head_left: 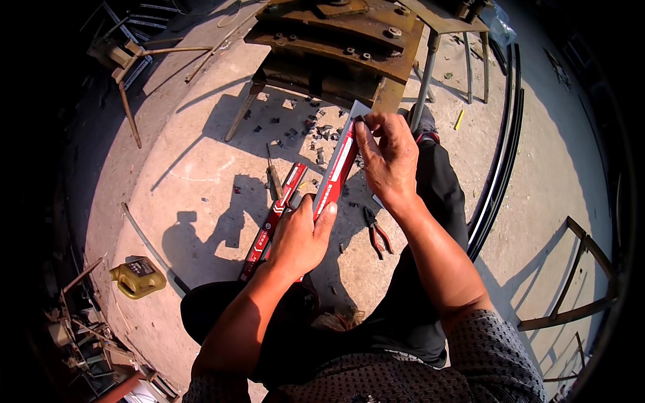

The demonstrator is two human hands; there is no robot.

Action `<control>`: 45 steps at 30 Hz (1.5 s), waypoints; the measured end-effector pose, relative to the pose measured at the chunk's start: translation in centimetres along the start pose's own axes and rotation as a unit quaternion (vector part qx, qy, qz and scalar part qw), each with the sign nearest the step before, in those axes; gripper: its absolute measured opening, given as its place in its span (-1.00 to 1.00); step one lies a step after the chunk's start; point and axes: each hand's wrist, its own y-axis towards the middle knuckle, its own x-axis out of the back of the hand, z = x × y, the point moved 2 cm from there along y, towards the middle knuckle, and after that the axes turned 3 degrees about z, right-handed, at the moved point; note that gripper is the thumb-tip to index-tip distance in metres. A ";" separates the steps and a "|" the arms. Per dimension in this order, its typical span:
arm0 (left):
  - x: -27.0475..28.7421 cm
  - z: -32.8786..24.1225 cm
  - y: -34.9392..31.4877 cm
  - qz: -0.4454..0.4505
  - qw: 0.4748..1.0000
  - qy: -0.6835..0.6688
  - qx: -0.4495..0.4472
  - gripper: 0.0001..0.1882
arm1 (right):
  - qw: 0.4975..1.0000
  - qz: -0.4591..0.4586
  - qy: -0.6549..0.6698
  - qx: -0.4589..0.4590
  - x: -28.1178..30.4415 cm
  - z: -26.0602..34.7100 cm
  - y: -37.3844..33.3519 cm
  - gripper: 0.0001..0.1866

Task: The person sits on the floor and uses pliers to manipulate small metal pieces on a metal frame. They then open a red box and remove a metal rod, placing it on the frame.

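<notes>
Beyond the fingers of the left hand [300,235] and right hand [393,158]: rusty steel bench [392,87], thick brown plates [322,43] with bolts [394,31] on top. Spanning from left fingers to right fingers, slanted: long box [340,164], slim, straight-edged, red with white panel and small printing; grey strip [358,109] along left side and far end. Just left of the left fingers, on concrete floor [158,195]: second box [269,221], red with white markings, roughly parallel.

Left fingers: clamped around lower part of long box, thumb on near face. Right fingers: closed on far end, thumb pressed at edge. Nearer the body than the right fingers: pliers [377,234], red-handled. Beyond the left fingers: slim-shafted tool [273,178]. Between fingers and bench: small black scraps [320,160], scattered.

Cut off at upper edge: bench. Partly covered by left hand: second box, lower end of long box. Mostly hidden: right fingertips. Impossible to tell: grey strip as part of long box or separate piece.
</notes>
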 end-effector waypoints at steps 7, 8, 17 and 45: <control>0.1 0.5 -0.1 0.022 0.997 -0.067 -0.002 -0.43 | 0.991 0.021 -0.033 0.131 0.4 0.1 0.0 -0.88; 0.2 0.4 -0.1 0.025 0.997 -0.074 0.003 -0.44 | 0.989 0.027 -0.035 0.142 0.5 0.2 0.0 -0.87; 1.2 0.8 0.7 -0.026 0.988 -0.139 0.056 -0.56 | 0.966 0.045 -0.034 0.252 -1.0 1.7 -1.9 -0.72; 9.6 5.2 8.8 -0.127 0.963 0.236 0.019 -0.64 | 0.906 0.387 -0.011 0.168 -4.0 1.0 -7.0 -0.74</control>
